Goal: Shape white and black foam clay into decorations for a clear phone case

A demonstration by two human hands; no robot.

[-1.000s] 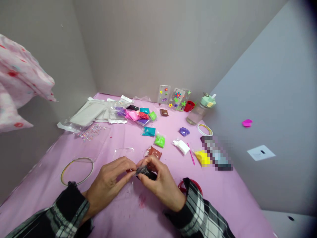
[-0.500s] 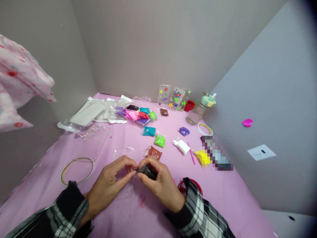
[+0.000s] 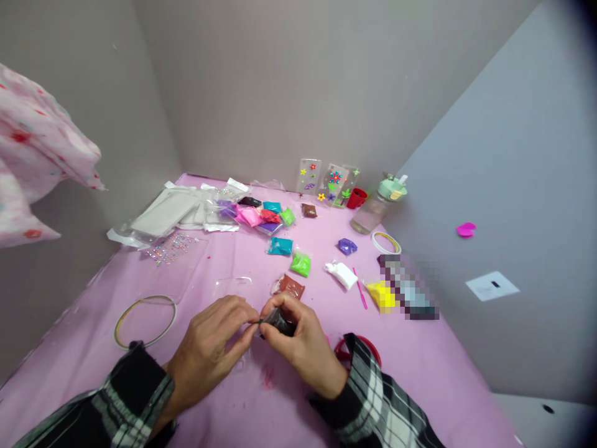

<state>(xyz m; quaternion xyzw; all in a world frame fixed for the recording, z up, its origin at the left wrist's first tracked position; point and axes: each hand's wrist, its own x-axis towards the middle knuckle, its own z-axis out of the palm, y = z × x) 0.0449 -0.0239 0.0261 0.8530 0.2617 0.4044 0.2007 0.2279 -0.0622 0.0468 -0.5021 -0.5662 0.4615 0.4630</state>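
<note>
My right hand (image 3: 305,345) is wrapped round a small clear packet of black clay (image 3: 283,322). At the packet's left end, the thumb and fingers of my left hand (image 3: 212,345) are pinched on its edge. Fingers cover much of the packet. Just beyond it lies a packet of reddish-brown clay (image 3: 291,287). Under my hands is a clear plastic phone case (image 3: 233,283), partly hidden by my left hand.
Packets of green clay (image 3: 301,264), teal clay (image 3: 280,247) and yellow clay (image 3: 381,297) lie around, with a white bottle (image 3: 342,275) and a pink stick (image 3: 360,290). Tape rolls (image 3: 145,322) (image 3: 387,243), decorated cases (image 3: 309,177) and a water bottle (image 3: 373,208) stand further out.
My left hand has shifted slightly, its fingers now straighter and closer together at the packet's end. The right hand keeps its hold on the packet almost unmoved.
</note>
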